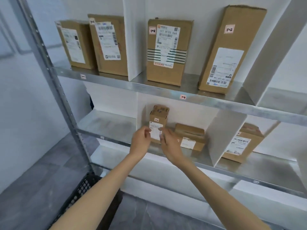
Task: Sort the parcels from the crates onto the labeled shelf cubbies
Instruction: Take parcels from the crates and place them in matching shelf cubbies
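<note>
Cardboard and narrow, the small parcel point(159, 121) is standing upright in the middle shelf's point(106, 123) centre cubby, left hand point(141, 141) and right hand point(170, 144) flanking it apart, grip unclear, so a nudge is risking toppling it rightward onto the flat parcel point(191, 136).

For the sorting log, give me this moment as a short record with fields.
hands: left hand and right hand flank small upright cardboard box; grip unclear
cubby: middle of second metal shelf, shared with low flat cardboard box
crate: black mesh plastic crate at lower left
shelf above: pink tag reading 1-2
</note>
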{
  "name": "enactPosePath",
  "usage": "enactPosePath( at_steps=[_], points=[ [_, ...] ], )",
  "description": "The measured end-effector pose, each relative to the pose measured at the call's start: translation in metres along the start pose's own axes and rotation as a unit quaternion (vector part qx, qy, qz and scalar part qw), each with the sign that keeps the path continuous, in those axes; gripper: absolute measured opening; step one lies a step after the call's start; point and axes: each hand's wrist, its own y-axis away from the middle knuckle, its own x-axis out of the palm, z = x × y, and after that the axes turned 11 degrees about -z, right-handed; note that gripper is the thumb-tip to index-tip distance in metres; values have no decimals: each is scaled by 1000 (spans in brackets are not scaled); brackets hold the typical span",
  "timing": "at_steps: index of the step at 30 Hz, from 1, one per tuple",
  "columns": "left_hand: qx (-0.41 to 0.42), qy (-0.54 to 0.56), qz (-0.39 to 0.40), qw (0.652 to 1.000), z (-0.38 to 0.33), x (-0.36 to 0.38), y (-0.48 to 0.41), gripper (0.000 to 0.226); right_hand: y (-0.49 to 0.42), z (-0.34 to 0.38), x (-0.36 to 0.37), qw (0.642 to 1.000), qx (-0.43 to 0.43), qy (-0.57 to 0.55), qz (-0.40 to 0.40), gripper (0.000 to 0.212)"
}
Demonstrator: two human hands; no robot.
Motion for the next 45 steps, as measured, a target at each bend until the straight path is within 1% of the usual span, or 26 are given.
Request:
enactPosePath(
  at_steps=[2,6,11,13,17,20,23,25,28,31,33,36,39,41,45],
  points=[
    [-17,3,-30,999,7,-26,19,20,13,16,7,999,-24,-13,28,31],
    [-75,-11,-93,993,32,-78,66,19,51,49,31,993,-67,-23,99,30],
    [-151,-46,-153,975,64,-157,138,17,104,108,68,972,-149,-56,175,30],
    [-181,-83,-184,963,83,-196,170,15,128,135,84,958,-177,-76,212,28],
    [-248,-135,-260,923,122,-277,234,14,181,185,120,921,-239,-102,290,30],
    [-296,-146,-288,899,149,-331,284,13,220,218,149,887,-254,-110,369,30],
    [-357,-132,-313,870,179,-373,332,13,261,247,182,855,-262,-113,433,30],
    [-398,-125,-334,845,200,-396,360,13,287,262,205,838,-258,-107,469,29],
    [-438,-109,-353,819,229,-423,391,15,318,277,240,818,-250,-87,510,27],
    [-478,-117,-359,793,258,-441,413,16,342,287,277,814,-219,-73,534,25],
    [-504,-101,-366,776,280,-448,424,18,356,291,299,813,-176,-68,551,26],
    [-522,-85,-363,768,315,-451,433,20,373,291,334,814,-120,-47,566,28],
    [-545,-53,-373,749,350,-446,430,20,386,278,378,818,-68,-16,572,30],
    [-565,-31,-378,733,384,-439,431,21,399,264,415,813,-35,5,581,32],
    [-590,-13,-359,724,488,-406,441,21,436,206,514,797,47,48,600,34]
  ],
)
